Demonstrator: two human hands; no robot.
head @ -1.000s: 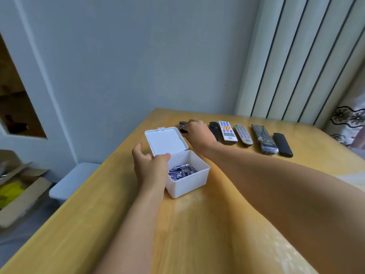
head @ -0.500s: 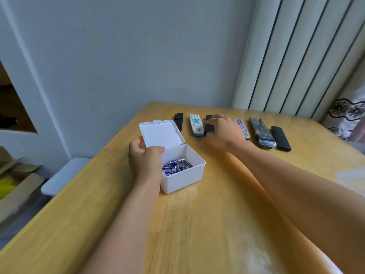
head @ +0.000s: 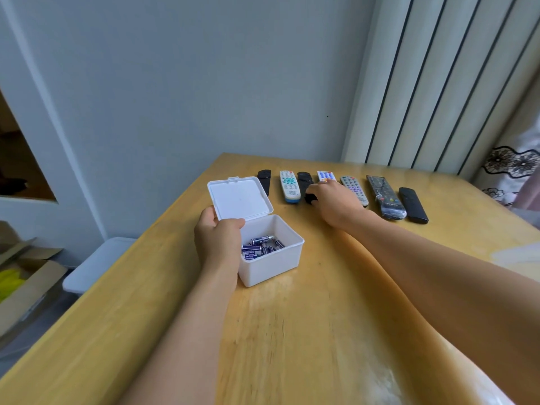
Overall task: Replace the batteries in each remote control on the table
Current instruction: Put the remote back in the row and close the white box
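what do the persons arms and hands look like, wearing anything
Both forearms are bare as far as the frame shows: no sleeves, gloves, watch or bracelets. The left hand and right hand show no rings on the parts visible.

My left hand point(head: 217, 238) curls its fingers and thumb round the near-left corner of the white box point(head: 271, 260), forearm running straight up from below. My right arm stretches forward, right hand point(head: 336, 204) palm-down, fingers closing on a black remote point(head: 305, 184).
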